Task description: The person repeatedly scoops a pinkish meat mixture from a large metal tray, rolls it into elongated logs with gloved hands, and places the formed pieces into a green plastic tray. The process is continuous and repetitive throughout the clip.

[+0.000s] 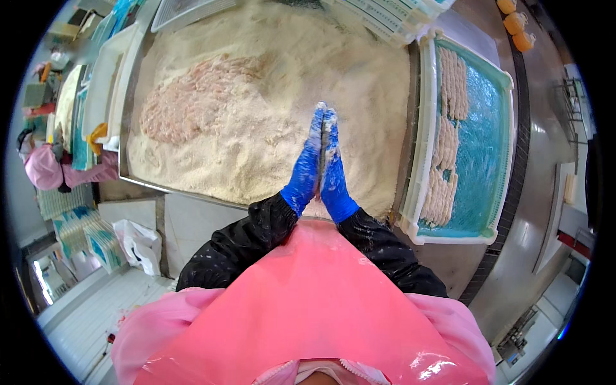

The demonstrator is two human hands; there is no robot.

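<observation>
My left hand [306, 161] and my right hand [334, 163] are in blue gloves coated with pale crumbs. They are held palm to palm, fingers straight and pointing away from me. Whether anything lies between the palms is hidden. Below them, a broad metal-edged tray [211, 198] holds a deep bed of pale breading crumbs [356, 91]. A heap of raw, pinkish meat pieces [192, 103], partly dusted with crumbs, lies on the left of that bed.
On the right, a white-rimmed crate [413, 192] lined with blue film holds rows of crumb-coated strips [453, 84]. Stacked plastic trays [385, 19] stand at the far right. White bins [113, 82] line the left side, where a person in pink [45, 166] is at work.
</observation>
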